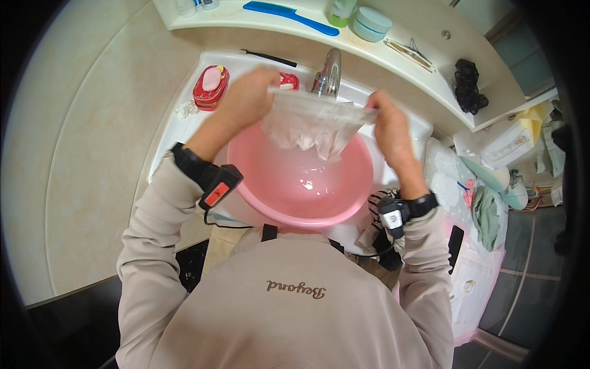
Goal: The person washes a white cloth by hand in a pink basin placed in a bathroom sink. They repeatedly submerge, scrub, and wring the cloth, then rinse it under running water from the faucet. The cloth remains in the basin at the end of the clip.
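My left hand (251,94) and my right hand (391,127) each grip one end of a whitish wet cloth (318,120), stretched between them by its upper edge. Its lower part hangs bunched and crumpled over a pink plastic basin (304,219). Both hands and the cloth are somewhat blurred. Cloudy water appears to lie in the basin, with bright reflections on it. The basin rests in a white washbasin (168,138), below a chrome faucet (329,74).
A red soap dish (210,98) holds pink soap (212,79) at the left; another red dish (289,82) sits behind my left hand. A black-handled toothbrush (272,58) lies behind. The shelf above holds a blue comb (295,17) and a jar (372,24). Striped fabric (378,207) hangs at the right.
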{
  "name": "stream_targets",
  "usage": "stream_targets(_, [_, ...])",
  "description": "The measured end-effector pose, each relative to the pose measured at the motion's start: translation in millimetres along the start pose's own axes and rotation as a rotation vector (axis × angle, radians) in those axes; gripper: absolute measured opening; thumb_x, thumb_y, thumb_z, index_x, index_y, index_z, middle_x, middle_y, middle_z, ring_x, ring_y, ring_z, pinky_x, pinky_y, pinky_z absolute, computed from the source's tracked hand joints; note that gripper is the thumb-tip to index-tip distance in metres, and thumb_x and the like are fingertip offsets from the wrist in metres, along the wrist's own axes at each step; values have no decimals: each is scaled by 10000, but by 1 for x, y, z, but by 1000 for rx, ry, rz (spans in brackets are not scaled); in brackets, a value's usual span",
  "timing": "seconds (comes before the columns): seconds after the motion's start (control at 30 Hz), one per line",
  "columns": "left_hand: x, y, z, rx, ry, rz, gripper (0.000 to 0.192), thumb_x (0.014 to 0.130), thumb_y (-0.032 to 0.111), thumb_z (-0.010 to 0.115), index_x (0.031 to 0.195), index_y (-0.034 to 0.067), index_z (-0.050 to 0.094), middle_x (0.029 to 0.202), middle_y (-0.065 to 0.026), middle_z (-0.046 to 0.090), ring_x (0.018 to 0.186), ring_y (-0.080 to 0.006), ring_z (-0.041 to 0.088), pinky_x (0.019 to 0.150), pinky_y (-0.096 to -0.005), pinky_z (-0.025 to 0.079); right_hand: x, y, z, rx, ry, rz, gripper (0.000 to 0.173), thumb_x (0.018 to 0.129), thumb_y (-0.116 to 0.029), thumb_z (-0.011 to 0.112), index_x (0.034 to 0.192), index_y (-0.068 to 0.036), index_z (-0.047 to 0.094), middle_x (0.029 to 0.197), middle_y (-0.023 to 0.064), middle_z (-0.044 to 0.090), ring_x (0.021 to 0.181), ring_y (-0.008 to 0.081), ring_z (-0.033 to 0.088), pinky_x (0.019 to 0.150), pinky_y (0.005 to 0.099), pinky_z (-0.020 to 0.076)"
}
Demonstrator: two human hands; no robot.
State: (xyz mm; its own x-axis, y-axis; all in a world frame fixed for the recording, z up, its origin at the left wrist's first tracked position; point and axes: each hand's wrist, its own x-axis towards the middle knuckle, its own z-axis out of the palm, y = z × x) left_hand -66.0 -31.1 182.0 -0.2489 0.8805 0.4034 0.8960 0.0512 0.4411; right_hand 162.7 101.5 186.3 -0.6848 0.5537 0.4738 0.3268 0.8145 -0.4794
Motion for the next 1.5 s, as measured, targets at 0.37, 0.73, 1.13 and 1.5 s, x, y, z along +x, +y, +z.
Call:
stream_targets(0.37, [-78, -75, 143, 240, -1038, 69, 217, 732, 85, 498, 911, 31, 609, 941, -164, 601, 874, -301, 585, 706, -364, 470, -93, 90, 153, -233, -949, -93, 234, 765, -73, 449, 983, -40, 529, 979, 152, 554, 947, 301, 531, 806, 394, 431])
stream_targets(0.73, [-70, -52, 124, 169, -1243, 14, 582, 551, 214, 755, 1040, 38, 494, 971, -134, 590, 926, -304, 554, 768, -390, 442, -76, 48, 120, -324, -1268, 104, 423, 629, -230, 682, 980, -18, 576, 927, 172, 610, 907, 306, 578, 780, 381, 456])
stream_targets(1.13, [1, 17, -40, -183, -255, 237, 215, 754, 92, 592, 963, 50, 561, 865, -109, 584, 837, -271, 556, 721, -336, 439, 11, -30, -41, -58, -316, -180, 189, 812, -178, 518, 957, -66, 566, 872, 170, 565, 796, 361, 536, 696, 416, 432])
stream_targets(1.5, [54, 93, -103, -831, 37, 394, 131, 837, 108, 550, 948, 40, 556, 872, -14, 546, 803, -91, 532, 728, -219, 449, 71, -91, -86, 725, -2, -331, 253, 889, -123, 451, 1122, -26, 458, 961, 67, 550, 775, 96, 567, 609, 196, 494])
